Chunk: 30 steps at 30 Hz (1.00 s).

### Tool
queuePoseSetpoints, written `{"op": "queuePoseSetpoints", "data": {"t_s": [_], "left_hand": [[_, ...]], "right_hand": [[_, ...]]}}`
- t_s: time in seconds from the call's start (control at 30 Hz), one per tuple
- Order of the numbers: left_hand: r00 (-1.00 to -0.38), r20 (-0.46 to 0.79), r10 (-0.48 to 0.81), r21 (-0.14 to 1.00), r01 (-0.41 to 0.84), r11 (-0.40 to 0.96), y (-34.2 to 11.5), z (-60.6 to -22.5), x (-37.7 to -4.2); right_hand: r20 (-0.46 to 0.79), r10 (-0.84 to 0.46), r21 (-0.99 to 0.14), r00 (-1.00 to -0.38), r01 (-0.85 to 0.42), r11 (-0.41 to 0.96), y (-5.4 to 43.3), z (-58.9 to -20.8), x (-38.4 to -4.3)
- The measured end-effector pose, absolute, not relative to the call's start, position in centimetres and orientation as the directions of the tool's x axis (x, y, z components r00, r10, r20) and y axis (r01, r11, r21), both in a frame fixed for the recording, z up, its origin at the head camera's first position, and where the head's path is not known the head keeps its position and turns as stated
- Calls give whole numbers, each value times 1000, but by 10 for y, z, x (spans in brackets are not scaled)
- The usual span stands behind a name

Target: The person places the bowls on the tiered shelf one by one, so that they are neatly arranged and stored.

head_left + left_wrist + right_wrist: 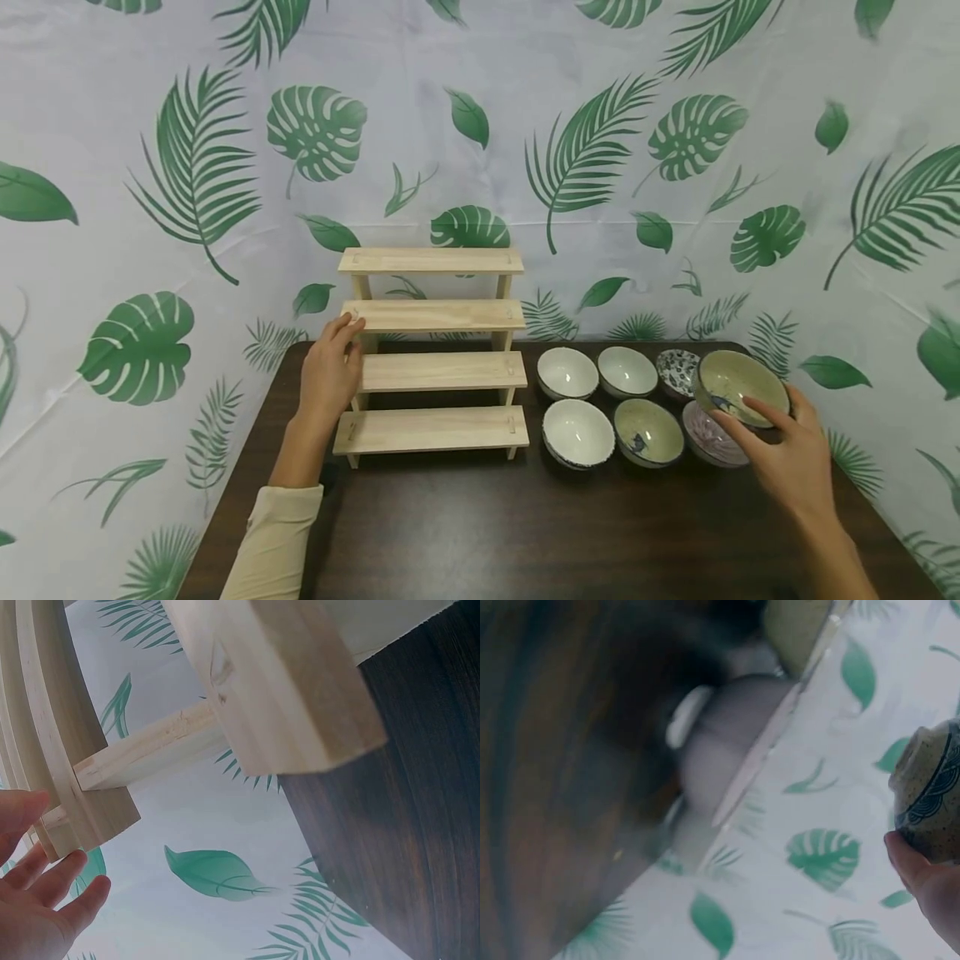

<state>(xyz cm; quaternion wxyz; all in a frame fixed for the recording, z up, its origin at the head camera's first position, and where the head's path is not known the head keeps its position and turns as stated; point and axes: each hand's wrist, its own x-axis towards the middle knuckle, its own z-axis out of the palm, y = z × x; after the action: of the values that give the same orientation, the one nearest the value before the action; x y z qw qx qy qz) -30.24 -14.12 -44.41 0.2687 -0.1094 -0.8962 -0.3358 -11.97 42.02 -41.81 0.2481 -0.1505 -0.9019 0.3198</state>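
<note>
A light wooden four-tier display shelf (pixel 431 427) stands on the dark table. My left hand (pixel 330 371) is at the left end of its second board from the top, thumb and fingers about the board's end, as the left wrist view shows with the fingers (pixel 64 885) bent round the wood. With my right hand (pixel 798 462) I grip a green-glazed bowl (pixel 746 385) by its side, raised over the right-hand bowls and tilted. Blue wave patterns mark its speckled outside (pixel 930 799) in the right wrist view. It partly covers a purple bowl (pixel 712 437) and a black-and-white patterned bowl (pixel 677 371).
Right of the shelf, white bowls (pixel 567 372) stand in two rows with a second green bowl (pixel 648 433) in the front row. The dark table (pixel 480 525) reaches back to a leaf-patterned cloth (pixel 480 125) hanging behind.
</note>
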Motion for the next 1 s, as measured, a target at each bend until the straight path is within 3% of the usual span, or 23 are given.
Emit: {"op": "queuePoseSetpoints", "data": {"t_s": [1.0], "left_hand": [[-844, 536, 14, 558, 366, 745, -143, -439, -301]], "right_hand": [[367, 197, -626, -909, -85, 775, 317, -382, -152]]}}
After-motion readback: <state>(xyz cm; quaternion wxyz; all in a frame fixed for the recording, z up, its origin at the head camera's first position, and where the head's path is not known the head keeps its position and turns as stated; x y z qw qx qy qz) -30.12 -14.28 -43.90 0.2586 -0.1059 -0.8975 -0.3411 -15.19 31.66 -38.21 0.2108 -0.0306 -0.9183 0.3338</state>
